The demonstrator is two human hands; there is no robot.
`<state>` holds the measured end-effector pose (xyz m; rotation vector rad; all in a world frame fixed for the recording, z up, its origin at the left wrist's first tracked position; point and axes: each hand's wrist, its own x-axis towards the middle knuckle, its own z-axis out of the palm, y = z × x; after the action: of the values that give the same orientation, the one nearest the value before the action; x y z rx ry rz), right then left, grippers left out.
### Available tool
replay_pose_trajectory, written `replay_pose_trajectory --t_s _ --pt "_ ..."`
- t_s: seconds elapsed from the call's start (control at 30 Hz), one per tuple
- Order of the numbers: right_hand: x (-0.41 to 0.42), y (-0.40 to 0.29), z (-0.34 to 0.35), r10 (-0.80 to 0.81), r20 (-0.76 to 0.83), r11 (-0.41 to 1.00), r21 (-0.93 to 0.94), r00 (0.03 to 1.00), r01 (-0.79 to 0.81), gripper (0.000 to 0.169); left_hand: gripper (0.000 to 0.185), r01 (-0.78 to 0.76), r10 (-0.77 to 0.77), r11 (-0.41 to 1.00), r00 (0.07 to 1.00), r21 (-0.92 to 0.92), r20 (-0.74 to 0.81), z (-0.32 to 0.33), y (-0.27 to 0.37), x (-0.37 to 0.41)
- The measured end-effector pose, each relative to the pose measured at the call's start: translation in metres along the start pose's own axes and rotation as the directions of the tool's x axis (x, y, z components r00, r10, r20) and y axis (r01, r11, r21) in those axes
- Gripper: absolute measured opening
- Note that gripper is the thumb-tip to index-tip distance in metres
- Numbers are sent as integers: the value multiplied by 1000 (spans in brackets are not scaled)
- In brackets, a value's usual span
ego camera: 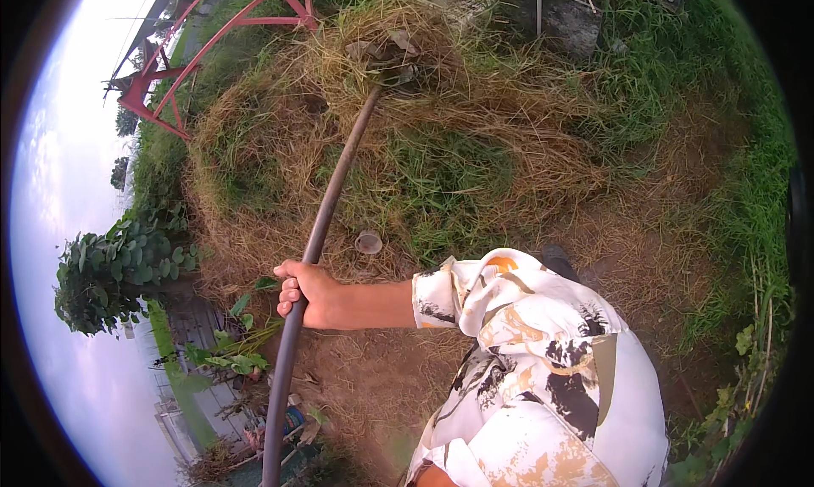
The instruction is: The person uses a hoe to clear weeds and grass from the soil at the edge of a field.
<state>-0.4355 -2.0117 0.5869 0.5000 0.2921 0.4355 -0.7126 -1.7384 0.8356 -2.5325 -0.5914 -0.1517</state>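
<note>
My right hand (308, 295) grips the brown shaft of a long-handled tool (337, 182). The thumb lies over the shaft, and fingertips show on its far side. At its far end the shaft runs into a clump of dry grass (413, 39), which hides most of the tool's head. The near end passes out of the picture at the bottom. My left hand is out of view; only a little of that forearm (439, 477) shows below a white patterned sleeve (455, 461). Matted dry grass and green grass (445, 169) lie beyond my right hand.
A red metal frame (254, 7) stands at upper left. A small round cup-like object (368, 241) lies on the ground near the shaft. Stone slabs (563, 23) sit at the top. A leafy plant (121, 264) and a blue container (292, 418) are at left. My shoe (559, 261) shows beside the sleeve.
</note>
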Motion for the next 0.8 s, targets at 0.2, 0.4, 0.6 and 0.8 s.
replay_pose_trajectory --t_s 0.2,0.4,0.6,0.8 --pt "118 -73 -114 -458 -211 678 -711 863 186 17 27 -108 218 906 948 -410 231 174 124 5" --pt "92 -139 -217 -636 -598 495 -801 487 -337 30 35 493 420 675 354 -548 836 286 170 -56" --pt "33 -44 -254 -696 -284 226 -958 660 -175 35 35 85 394 849 556 -522 731 323 123 -24" --pt "-7 -1 -316 -542 -606 699 -710 583 -89 20 36 -297 414 910 691 -288 593 375 109 3"
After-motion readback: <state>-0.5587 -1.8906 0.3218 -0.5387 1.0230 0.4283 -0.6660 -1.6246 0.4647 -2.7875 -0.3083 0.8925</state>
